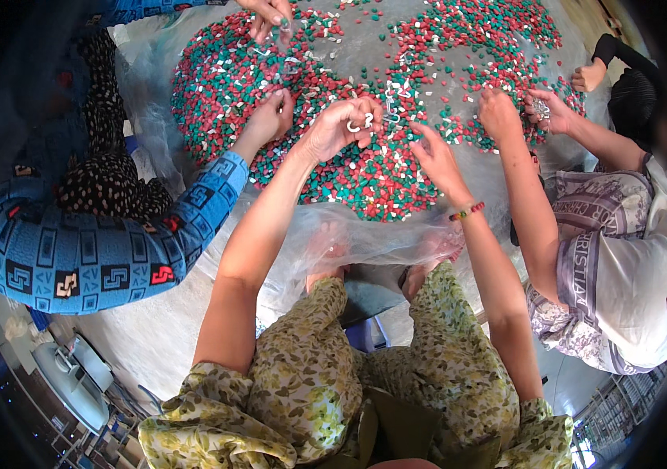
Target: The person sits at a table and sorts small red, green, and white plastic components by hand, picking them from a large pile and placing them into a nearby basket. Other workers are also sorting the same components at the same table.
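Small red, green and white plastic-looking pieces lie in a wide spread in front of me. Over their middle, my left hand is closed around a few white curved, hook-like pieces, which poke out between its fingers. Just to the right, my right hand reaches low over the pieces with its fingers stretched and apart, and I see nothing in it. A beaded bracelet circles that wrist. More white curved pieces lie beyond the fingers, between my two hands.
A clear plastic sheet lies under the pieces, its near edge by my feet. Left, a person in a blue patterned sleeve reaches in; another hand is at the far side. Right, a co-worker's hands work close by, one holding whitish pieces.
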`<state>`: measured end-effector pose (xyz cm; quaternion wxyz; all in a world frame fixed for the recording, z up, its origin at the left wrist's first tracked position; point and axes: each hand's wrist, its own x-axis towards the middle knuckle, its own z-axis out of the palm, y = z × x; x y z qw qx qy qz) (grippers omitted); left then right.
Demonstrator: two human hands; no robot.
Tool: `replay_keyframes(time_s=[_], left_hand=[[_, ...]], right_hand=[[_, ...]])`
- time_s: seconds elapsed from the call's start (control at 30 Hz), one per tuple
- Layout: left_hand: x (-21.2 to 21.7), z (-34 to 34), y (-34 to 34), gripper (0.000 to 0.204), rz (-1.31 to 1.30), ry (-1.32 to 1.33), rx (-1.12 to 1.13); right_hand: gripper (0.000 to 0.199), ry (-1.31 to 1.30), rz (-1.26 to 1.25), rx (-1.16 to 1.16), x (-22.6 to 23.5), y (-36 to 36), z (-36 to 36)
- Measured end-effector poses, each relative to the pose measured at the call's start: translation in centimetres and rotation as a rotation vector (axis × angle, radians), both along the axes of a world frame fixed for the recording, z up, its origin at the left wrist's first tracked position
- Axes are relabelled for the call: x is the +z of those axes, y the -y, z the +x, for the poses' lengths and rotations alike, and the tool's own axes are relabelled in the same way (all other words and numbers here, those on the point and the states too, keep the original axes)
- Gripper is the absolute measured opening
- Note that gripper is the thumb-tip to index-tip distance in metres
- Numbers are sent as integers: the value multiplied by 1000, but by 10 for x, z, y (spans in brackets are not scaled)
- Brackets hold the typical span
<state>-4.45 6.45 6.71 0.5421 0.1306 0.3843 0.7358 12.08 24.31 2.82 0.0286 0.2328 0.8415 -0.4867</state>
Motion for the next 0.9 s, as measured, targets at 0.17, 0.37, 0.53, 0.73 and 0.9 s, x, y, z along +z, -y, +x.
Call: replay_keyframes(time_s=[0.17, 0.37, 0.53, 0.73, 0.9], left_hand=[[3, -7, -12, 21, 155, 157, 13], [4, -16, -33, 16, 112, 95, 34], [-13, -26, -48, 26, -368, -367, -108], [-61, -5, -59, 25, -499, -1166, -209], [-67, 42, -70, 18, -659, -1639, -433]], right_hand=[[44, 63, 631, 265, 4, 7, -51], [28, 148, 665, 321, -9, 11, -45], [17, 52, 505, 201, -27, -4, -13], [23, 28, -595, -352, -7, -20, 6], [26, -91, -887, -430, 9, -31, 4]])
